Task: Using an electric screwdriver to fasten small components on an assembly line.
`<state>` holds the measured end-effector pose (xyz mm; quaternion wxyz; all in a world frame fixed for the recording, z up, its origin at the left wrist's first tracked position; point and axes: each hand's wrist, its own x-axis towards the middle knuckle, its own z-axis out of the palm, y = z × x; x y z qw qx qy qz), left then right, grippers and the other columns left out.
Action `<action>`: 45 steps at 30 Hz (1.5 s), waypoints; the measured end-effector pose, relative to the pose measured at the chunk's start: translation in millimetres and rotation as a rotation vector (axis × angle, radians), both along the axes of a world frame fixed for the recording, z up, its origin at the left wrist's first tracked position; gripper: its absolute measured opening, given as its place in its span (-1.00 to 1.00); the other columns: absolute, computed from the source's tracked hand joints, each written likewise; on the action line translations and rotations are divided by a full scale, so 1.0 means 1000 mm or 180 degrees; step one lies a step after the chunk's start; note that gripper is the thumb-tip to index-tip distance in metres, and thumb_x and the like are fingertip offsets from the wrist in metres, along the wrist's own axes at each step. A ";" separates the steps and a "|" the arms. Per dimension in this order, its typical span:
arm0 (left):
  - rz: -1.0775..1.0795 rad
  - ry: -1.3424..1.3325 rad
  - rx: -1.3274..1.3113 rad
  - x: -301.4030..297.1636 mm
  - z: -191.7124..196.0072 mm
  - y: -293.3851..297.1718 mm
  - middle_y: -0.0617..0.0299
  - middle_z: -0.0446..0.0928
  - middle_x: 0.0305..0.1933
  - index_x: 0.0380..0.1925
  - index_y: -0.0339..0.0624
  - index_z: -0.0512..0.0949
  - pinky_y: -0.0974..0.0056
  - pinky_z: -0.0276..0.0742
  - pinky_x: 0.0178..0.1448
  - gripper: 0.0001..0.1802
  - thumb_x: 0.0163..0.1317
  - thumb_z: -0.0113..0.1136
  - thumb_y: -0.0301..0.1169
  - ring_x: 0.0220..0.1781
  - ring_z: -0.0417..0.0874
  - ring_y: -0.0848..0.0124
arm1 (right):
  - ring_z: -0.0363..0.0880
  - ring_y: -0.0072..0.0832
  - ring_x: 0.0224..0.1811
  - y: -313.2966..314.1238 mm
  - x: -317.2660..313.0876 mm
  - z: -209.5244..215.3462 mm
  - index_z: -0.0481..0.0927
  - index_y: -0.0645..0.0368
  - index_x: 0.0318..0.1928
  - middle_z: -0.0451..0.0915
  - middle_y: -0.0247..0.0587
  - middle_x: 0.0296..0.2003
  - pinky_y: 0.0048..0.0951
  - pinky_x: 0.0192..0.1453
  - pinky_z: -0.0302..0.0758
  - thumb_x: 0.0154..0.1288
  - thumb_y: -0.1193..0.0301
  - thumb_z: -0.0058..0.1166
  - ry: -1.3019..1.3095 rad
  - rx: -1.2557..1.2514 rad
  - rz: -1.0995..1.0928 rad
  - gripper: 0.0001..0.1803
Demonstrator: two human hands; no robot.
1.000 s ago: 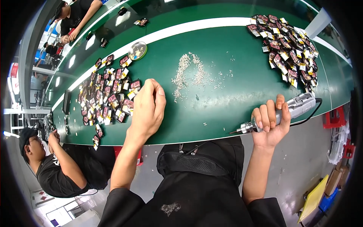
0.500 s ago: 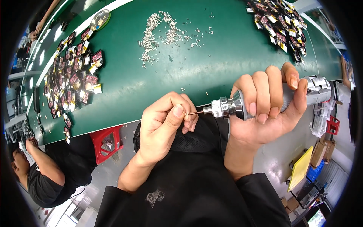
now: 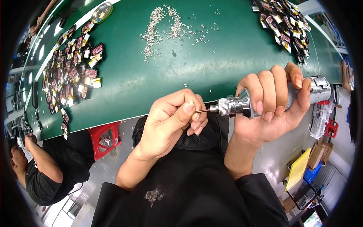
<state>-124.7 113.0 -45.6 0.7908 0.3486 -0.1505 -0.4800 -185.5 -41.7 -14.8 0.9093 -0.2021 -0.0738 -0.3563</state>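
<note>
My right hand [image 3: 264,121] wraps round a silver-grey electric screwdriver [image 3: 230,106], held level above the table's near edge with its nose toward the left. From its chuck sticks a thin dark bit [image 3: 203,111]. My left hand [image 3: 166,125] is closed in a pinch, thumb against forefinger, right at the tip of that bit. Whatever lies between those fingertips is hidden. Beyond the hands, a loose heap of small silvery screw-like pieces [image 3: 153,28] spreads over the green table [image 3: 124,75].
Small black-cased electronic units with white and yellow tabs are heaped at left [image 3: 72,72] and far right [image 3: 285,26]. A round clear dish [image 3: 101,13] stands far left. Below the edge are a red stool [image 3: 101,142] and a seated person in black [image 3: 56,170].
Both hands and the screwdriver have shifted slightly to the right. My left fingertips have come further round the bit's tip; a tiny pale piece visible there before is now covered.
</note>
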 end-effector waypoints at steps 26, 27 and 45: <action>0.1951 -0.3719 0.1798 0.058 0.019 0.016 0.11 0.56 -0.45 -0.36 -0.43 0.57 0.45 0.37 -0.40 -0.84 0.27 0.04 -0.54 -0.50 0.48 0.49 | 0.07 -0.66 -0.81 -0.015 0.014 -0.013 0.34 0.13 -0.29 0.15 -0.46 -0.77 -0.53 -0.64 0.20 0.45 0.28 -0.26 0.0436 0.0354 -0.0549 -0.78; 0.2198 -0.3864 0.1923 0.078 0.018 0.028 0.16 0.56 -0.51 -0.39 -0.38 0.59 0.45 0.39 -0.41 -0.94 0.19 0.14 -0.61 -0.52 0.49 0.49 | 0.06 -0.68 -0.81 -0.019 0.012 -0.018 0.32 0.15 -0.30 0.14 -0.46 -0.77 -0.55 -0.65 0.18 0.45 0.31 -0.23 0.0472 0.0412 -0.0650 -0.80; 0.2387 -0.3935 0.4564 0.460 0.007 0.166 -0.09 0.62 -0.23 -0.22 -0.27 0.58 0.11 0.51 0.00 -0.72 0.04 0.04 -0.48 -0.14 0.64 0.09 | 0.02 -0.72 -0.85 -0.041 0.013 -0.038 0.20 0.11 -0.32 0.09 -0.47 -0.79 -0.64 -0.72 0.16 0.45 0.39 -0.20 0.0950 0.0549 -0.1045 -0.83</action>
